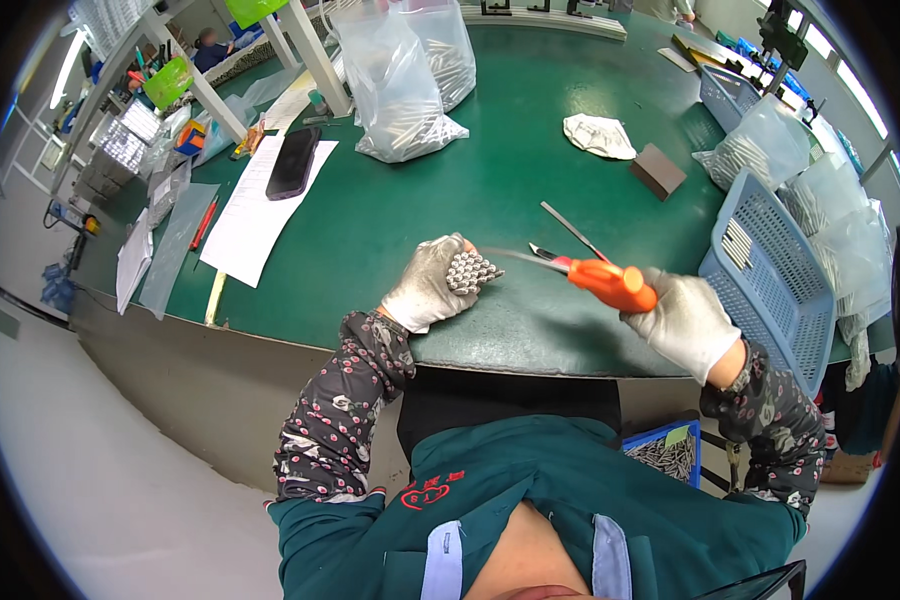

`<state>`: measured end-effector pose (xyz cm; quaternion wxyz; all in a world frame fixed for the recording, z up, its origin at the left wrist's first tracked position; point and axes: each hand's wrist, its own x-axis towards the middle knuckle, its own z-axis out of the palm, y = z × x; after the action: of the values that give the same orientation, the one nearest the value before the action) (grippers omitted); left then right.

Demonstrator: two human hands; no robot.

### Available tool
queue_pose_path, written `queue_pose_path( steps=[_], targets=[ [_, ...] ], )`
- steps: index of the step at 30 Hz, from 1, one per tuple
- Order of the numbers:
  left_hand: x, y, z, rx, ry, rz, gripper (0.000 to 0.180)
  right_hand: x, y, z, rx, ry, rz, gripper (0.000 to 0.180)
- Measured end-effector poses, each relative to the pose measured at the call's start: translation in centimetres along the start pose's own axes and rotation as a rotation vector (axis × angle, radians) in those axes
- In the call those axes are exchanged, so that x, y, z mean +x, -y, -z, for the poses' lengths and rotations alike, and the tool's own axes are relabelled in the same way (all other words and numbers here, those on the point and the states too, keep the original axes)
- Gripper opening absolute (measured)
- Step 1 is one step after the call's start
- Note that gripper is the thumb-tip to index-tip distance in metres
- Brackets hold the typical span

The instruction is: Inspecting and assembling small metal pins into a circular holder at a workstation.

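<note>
Bundle of short silvery metal rods, ends outward, near worktop's front edge; orange-handled tool with thin metal blade pointing at bundle, raised above that edge.

This is a factory assembly workshop. A long table with a dark green mat top carries clear plastic bags full of small grey metal rods, and more such bags pile up at the right beside pale blue perforated plastic baskets. A blue bin of the same metal parts stands under the table edge. White paper sheets lie on the mat, with a red pen nearby. White metal frame posts rise from the table, bearing bright green tags. Another person sits at a far station, and the floor is plain grey concrete.
</note>
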<state>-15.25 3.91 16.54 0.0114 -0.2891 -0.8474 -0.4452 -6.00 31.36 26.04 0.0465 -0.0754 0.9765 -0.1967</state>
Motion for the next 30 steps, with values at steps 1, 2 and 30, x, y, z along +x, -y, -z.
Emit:
queue_pose_path(
  steps=[1,2,30],
  targets=[
    [0.1,0.1,0.0,0.001,0.0,-0.001,0.033,-0.2,-0.2,0.0,0.0,-0.001,0.0,0.024],
    [0.1,0.2,0.0,0.024,0.003,-0.023,0.033,-0.6,-0.4,-0.1,0.001,-0.002,-0.001,0.025],
    [-0.2,0.8,0.0,0.026,0.004,-0.048,0.033,-1.5,-0.9,-0.3,0.033,0.0,0.032,0.027]
  ],
)
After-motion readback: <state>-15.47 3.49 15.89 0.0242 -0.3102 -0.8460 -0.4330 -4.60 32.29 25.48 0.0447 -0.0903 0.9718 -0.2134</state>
